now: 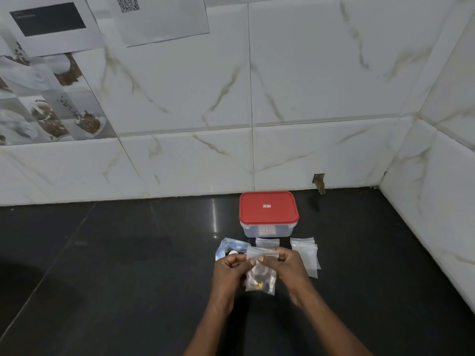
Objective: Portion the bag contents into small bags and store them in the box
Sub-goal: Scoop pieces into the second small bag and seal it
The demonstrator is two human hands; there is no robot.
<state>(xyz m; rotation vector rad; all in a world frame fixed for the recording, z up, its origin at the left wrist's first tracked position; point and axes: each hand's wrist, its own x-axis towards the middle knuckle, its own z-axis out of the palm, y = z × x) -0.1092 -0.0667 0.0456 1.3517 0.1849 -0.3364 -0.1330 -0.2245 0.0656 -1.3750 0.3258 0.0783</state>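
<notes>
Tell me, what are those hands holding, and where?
Both the left hand and right hand pinch a small clear bag by its top edge.

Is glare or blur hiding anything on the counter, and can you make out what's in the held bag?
Head view: a glare streak marks the dark counter left of the box; wall lines bow from the wide angle; the small bag shows only soft dark and yellowish pieces.

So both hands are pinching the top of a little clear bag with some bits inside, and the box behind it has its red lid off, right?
Not quite: the head view shows the red lid sitting closed on the box. The rest holds: the left hand and right hand both pinch the top of the small clear bag, which holds a few dark and yellowish bits.
</notes>
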